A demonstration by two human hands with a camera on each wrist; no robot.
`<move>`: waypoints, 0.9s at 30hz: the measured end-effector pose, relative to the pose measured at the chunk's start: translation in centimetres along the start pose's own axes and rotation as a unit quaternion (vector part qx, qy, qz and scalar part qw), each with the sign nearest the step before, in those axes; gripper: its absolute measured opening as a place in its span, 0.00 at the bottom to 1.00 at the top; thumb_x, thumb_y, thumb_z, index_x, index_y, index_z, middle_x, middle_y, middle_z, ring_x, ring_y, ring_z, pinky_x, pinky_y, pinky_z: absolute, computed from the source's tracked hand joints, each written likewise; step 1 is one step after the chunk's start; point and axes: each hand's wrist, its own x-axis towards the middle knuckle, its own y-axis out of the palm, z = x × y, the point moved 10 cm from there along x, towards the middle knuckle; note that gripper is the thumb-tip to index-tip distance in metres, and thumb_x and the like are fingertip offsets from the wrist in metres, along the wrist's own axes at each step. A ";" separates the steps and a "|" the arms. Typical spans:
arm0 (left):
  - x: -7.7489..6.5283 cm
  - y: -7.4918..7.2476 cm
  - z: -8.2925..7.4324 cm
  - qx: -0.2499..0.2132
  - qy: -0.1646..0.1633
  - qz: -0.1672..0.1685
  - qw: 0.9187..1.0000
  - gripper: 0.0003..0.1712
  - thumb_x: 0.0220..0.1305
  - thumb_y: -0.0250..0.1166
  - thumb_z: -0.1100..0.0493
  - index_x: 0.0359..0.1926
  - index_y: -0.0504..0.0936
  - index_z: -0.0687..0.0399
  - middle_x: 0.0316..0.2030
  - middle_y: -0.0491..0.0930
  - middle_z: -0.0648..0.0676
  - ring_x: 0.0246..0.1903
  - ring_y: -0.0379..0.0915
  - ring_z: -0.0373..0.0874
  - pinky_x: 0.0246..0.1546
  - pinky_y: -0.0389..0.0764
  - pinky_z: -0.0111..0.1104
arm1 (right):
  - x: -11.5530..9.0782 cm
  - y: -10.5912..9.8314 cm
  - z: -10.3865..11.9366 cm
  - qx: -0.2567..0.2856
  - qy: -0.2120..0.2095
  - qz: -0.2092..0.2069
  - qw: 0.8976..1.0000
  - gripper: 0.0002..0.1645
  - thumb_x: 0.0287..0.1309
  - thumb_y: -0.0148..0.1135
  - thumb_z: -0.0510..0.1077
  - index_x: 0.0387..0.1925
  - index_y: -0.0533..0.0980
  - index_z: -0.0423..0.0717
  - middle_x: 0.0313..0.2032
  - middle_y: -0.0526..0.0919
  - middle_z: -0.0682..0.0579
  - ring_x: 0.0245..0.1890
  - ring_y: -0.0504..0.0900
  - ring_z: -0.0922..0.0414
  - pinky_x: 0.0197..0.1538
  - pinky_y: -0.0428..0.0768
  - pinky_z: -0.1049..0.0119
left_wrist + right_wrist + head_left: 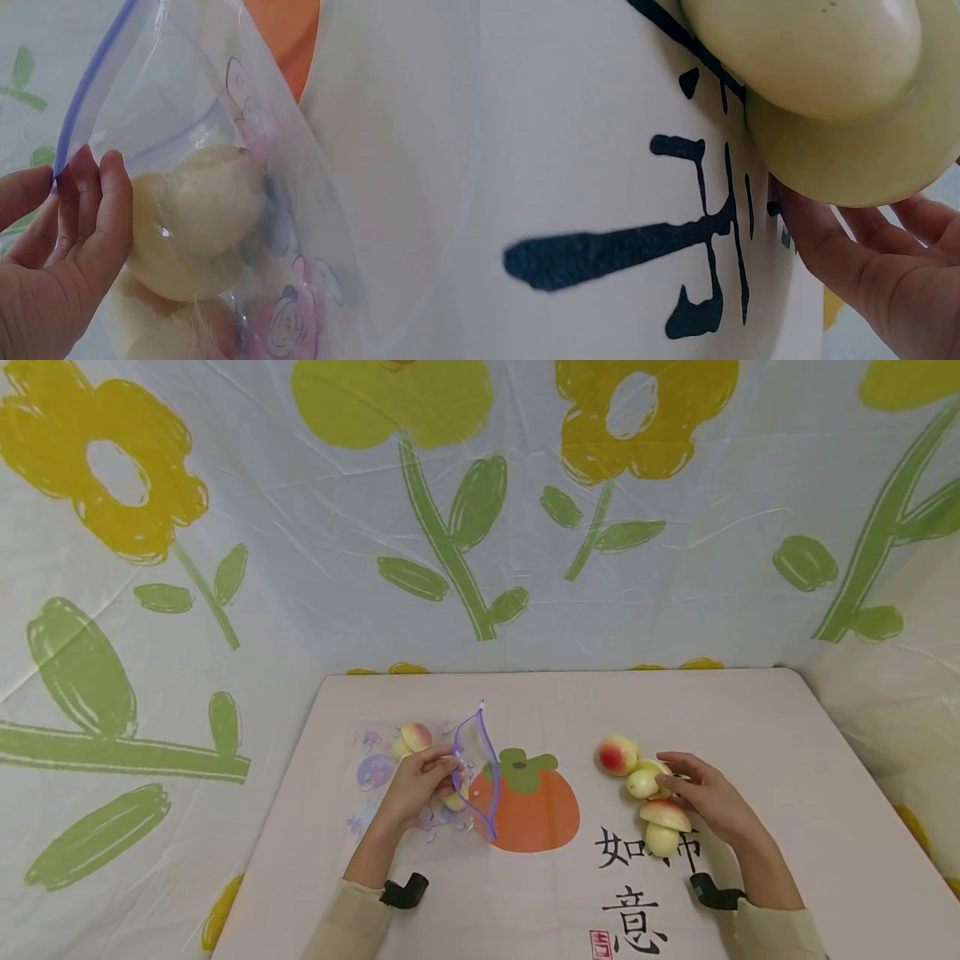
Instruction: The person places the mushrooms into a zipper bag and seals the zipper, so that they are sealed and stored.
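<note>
My left hand (423, 785) pinches the purple zip edge of a clear printed plastic zip bag (375, 772), whose mouth gapes toward the right. Inside it lie toy mushrooms (217, 202), pale yellow, one with a reddish cap. On the right, my right hand (708, 793) holds the middle toy mushroom (643, 783) by its cap, thumb in front and fingers at the far side. Just nearer stands another toy mushroom (663, 831), red-edged cap over a pale stem. In the right wrist view this nearer one hides my fingertips.
A further red-and-yellow toy mushroom (618, 755) lies at the far left of the right-hand group. The pale tabletop (540, 710) bears a printed orange persimmon and black characters. Floral cloth (337, 527) walls the back and sides.
</note>
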 end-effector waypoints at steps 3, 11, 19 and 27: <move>0.0 0.0 -0.1 0.000 0.001 -0.001 1.000 0.24 0.73 0.60 0.63 0.65 0.71 0.72 0.44 0.84 0.60 0.40 0.83 0.45 0.49 0.82 0.49 | 0.1 0.1 -0.1 0.004 0.001 0.003 1.000 0.37 0.71 0.61 0.49 0.71 0.61 0.34 0.67 0.64 0.33 0.47 0.77 0.64 0.46 0.81 0.69; 0.2 0.0 -0.1 -0.002 -0.001 0.000 1.000 0.24 0.73 0.61 0.63 0.65 0.71 0.72 0.43 0.84 0.60 0.39 0.83 0.43 0.49 0.82 0.49 | 0.3 0.2 -0.2 0.032 0.004 0.008 0.999 0.37 0.72 0.60 0.49 0.72 0.59 0.33 0.67 0.64 0.35 0.47 0.77 0.65 0.46 0.80 0.68; 0.2 -0.1 0.2 -0.004 -0.007 -0.007 1.000 0.23 0.73 0.60 0.64 0.64 0.73 0.71 0.43 0.84 0.59 0.38 0.83 0.44 0.50 0.81 0.51 | 0.3 0.2 -0.1 0.054 0.002 0.001 0.999 0.38 0.72 0.59 0.49 0.72 0.58 0.31 0.67 0.63 0.35 0.46 0.77 0.63 0.45 0.81 0.66; 0.1 -0.2 0.3 -0.004 -0.008 -0.009 1.000 0.23 0.73 0.60 0.64 0.64 0.73 0.71 0.42 0.84 0.58 0.37 0.83 0.43 0.45 0.85 0.42 | 0.0 -0.2 0.2 0.080 -0.012 -0.006 0.997 0.34 0.72 0.60 0.46 0.69 0.62 0.33 0.59 0.69 0.49 0.46 0.78 0.63 0.45 0.83 0.63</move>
